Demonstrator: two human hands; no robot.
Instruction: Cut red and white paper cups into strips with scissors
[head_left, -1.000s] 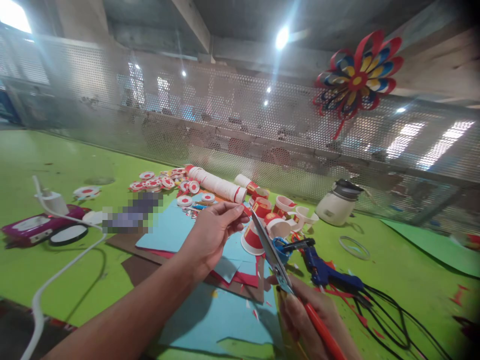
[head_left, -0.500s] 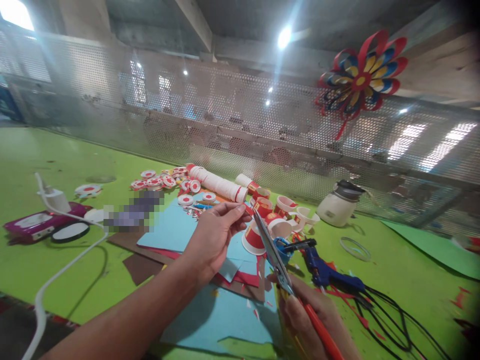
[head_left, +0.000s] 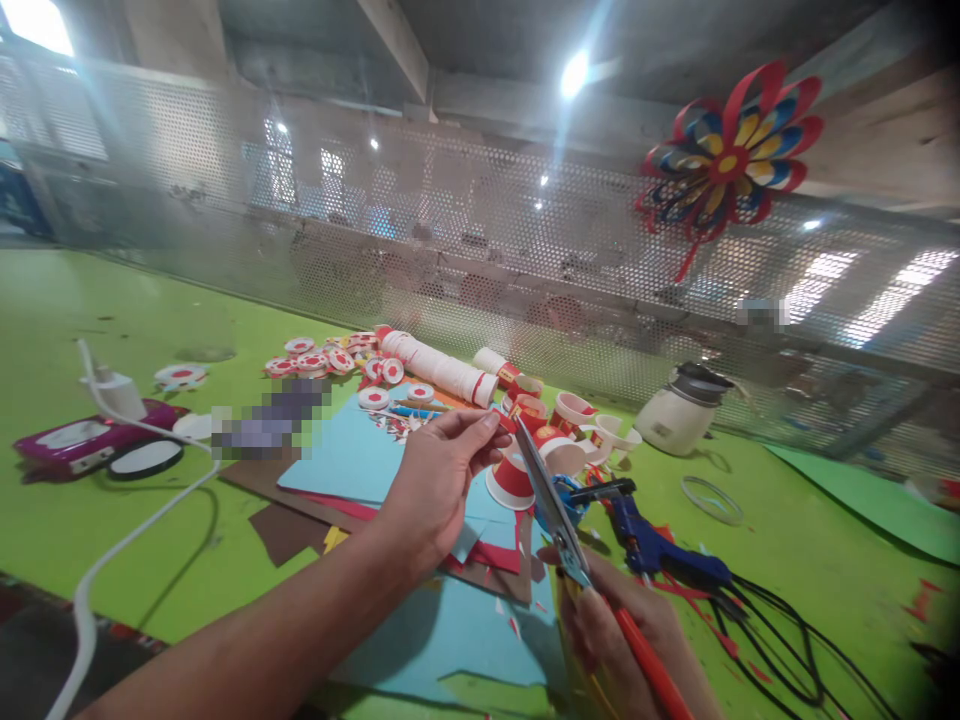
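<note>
My left hand (head_left: 442,470) is in the middle of the view, thumb and fingers pinched on a small red paper piece (head_left: 508,422). In my right hand (head_left: 611,620), at the lower right, is a pair of scissors (head_left: 551,500) with orange-red handles. Its blades point up and away, look nearly closed, and their tips are beside the red piece; I cannot tell whether they touch. Just behind the hands stand cut red-and-white paper cups (head_left: 512,478). Under my left hand lie light blue paper sheets (head_left: 337,455) with small scraps.
A blue glue gun (head_left: 660,550) with black cord lies at right, near a white jug (head_left: 679,410). Stacked cup rims (head_left: 439,365) and red-white discs (head_left: 307,362) lie behind. At left are a purple box (head_left: 82,440) and a white cable (head_left: 127,545). A paper flower (head_left: 727,165) hangs above.
The red piece and both hands keep nearly the same place. The scissor blades look slightly more closed, and the whole view has shifted a little.
</note>
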